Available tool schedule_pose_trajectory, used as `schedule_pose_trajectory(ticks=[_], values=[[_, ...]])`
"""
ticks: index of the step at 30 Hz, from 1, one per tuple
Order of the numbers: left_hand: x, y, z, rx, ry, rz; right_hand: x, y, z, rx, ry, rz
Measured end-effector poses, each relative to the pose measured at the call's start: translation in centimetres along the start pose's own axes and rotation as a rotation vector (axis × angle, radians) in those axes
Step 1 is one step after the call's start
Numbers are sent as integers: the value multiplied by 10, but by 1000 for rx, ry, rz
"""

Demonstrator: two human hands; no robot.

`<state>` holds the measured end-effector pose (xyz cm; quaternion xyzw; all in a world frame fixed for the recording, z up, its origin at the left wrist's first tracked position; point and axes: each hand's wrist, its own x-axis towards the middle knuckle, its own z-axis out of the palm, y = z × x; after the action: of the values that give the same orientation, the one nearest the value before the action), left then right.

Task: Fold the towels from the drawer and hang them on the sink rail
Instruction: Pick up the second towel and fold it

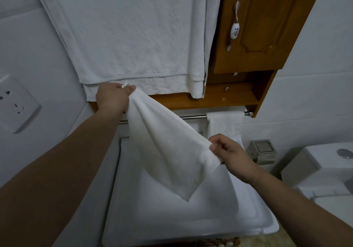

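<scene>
A small white towel [172, 147] is stretched in the air above the white sink [191, 225]. My left hand [112, 98] pinches its upper corner up near the wooden shelf. My right hand [229, 153] grips the opposite edge lower down, to the right. The towel sags between them, with a loose corner pointing down into the basin. Behind it runs the metal rail [193, 116], partly hidden by the towel. Another folded white towel [225, 122] hangs on the rail's right end.
A large white towel [133, 36] hangs over the mirror area above. A wooden cabinet [263, 27] with a handle is at the upper right. A wall socket [15, 103] is on the left. A toilet tank [324, 168] and a metal holder [262, 151] stand at the right.
</scene>
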<state>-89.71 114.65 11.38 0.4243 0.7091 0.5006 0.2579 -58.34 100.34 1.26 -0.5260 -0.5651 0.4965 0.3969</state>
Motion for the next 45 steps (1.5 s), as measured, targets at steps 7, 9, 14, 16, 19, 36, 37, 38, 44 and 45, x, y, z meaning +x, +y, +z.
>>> schedule_pose_trajectory(ticks=[7,9,14,16,19,36,37,38,44,45], values=[[7,1,3,-11,9,-11,5,-1,-6,-55,58,-6],[7,2,5,-18,18,-5,9,1,-8,-124,64,15],[7,3,7,20,17,44,15,2,-10,-201,186,20],[7,2,8,26,15,59,16,1,-12,-187,224,35],[5,2,7,51,25,53,17,-2,-13,-262,200,40],[12,2,2,38,42,16,8,-14,-15,-109,-197,156],[12,2,3,46,44,22,9,-14,-15,-106,-196,168],[11,2,3,51,44,31,9,-13,-15,-98,-197,182],[12,2,4,54,46,35,11,-7,-15,-107,-149,202],[13,2,5,61,52,41,12,-6,-15,-121,-110,188]])
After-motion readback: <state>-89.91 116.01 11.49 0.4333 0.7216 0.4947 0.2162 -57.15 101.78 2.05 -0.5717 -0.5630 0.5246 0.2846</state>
